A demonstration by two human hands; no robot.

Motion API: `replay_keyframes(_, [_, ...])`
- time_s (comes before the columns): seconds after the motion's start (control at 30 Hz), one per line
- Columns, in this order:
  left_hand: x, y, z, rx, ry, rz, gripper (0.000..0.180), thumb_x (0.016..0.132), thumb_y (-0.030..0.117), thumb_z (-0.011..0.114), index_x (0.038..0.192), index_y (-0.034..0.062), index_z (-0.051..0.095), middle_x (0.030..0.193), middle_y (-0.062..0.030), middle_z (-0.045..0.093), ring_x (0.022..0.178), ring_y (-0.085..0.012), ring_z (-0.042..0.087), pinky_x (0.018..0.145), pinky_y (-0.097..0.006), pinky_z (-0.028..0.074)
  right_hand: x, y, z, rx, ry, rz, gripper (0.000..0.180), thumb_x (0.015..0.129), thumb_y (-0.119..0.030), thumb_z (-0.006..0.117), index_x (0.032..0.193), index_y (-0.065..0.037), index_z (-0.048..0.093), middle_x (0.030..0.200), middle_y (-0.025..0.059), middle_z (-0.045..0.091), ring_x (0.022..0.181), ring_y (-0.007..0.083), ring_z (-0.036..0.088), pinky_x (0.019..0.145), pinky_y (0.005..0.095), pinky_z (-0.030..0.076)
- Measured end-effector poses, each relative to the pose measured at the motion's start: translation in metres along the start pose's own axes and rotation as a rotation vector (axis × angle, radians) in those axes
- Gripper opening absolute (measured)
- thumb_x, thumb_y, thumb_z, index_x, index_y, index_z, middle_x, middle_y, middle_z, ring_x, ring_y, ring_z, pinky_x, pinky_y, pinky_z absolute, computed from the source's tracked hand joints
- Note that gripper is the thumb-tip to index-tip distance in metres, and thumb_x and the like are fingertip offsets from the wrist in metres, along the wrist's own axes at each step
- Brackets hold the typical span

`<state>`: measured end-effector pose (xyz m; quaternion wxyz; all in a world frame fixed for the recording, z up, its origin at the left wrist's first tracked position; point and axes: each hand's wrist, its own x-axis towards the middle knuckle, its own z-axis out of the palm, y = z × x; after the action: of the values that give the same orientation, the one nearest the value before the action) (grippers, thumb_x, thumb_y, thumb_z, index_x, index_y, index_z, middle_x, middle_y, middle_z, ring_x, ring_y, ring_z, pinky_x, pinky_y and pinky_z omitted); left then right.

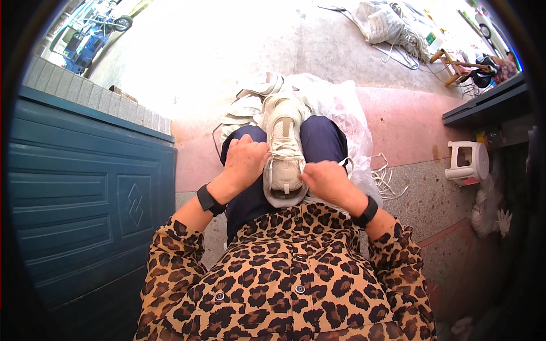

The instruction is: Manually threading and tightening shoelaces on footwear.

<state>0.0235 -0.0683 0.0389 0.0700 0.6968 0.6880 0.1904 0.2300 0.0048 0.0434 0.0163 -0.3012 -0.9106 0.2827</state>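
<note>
Hands (244, 163) (331, 183) flank shoe (284, 170); grip on laces (286, 153) unclear.

To me the shoe (286, 133) looks matt, w/ cloth laces (286, 153). The bag (354, 116) is of thin, glossy plastic; the stool (476, 161), smooth plastic; my trousers (324, 139), matt cloth mat'l.

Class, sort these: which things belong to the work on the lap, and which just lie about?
Work: beige sneaker, its shoelace, left hand, right hand; probably other shoes beyond it and the loose laces.
Lying about: white plastic stool, blue vehicle.
</note>
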Motion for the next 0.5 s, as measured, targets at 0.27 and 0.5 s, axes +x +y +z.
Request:
replay_keyframes(0.27, [-0.014, -0.007, 0.003, -0.129, -0.128, -0.093, 0.012, 0.081, 0.014, 0.056, 0.084, 0.0025, 0.059, 0.067, -0.0162, 0.058, 0.065, -0.0340, 0.056, 0.061, -0.041, 0.044, -0.021, -0.008, -0.012, -0.142, -0.157, -0.085, 0.020, 0.081, -0.023, 0.056, 0.072, -0.006, 0.061, 0.063, 0.0132, 0.061, 0.062, 0.0313, 0.062, 0.057, 0.0400, 0.050])
replay_keyframes(0.5, [-0.012, -0.006, -0.008, -0.113, -0.370, -0.069, 0.017, 0.088, 0.015, 0.048, 0.092, 0.0006, 0.056, 0.072, -0.0227, 0.059, 0.070, -0.0392, 0.059, 0.061, -0.045, 0.046, -0.026, 0.024, -0.028, -0.173, 0.493, -0.012, 0.010, 0.083, -0.007, 0.052, 0.092, -0.005, 0.055, 0.067, 0.0090, 0.062, 0.058, 0.0253, 0.062, 0.049, 0.0317, 0.048])
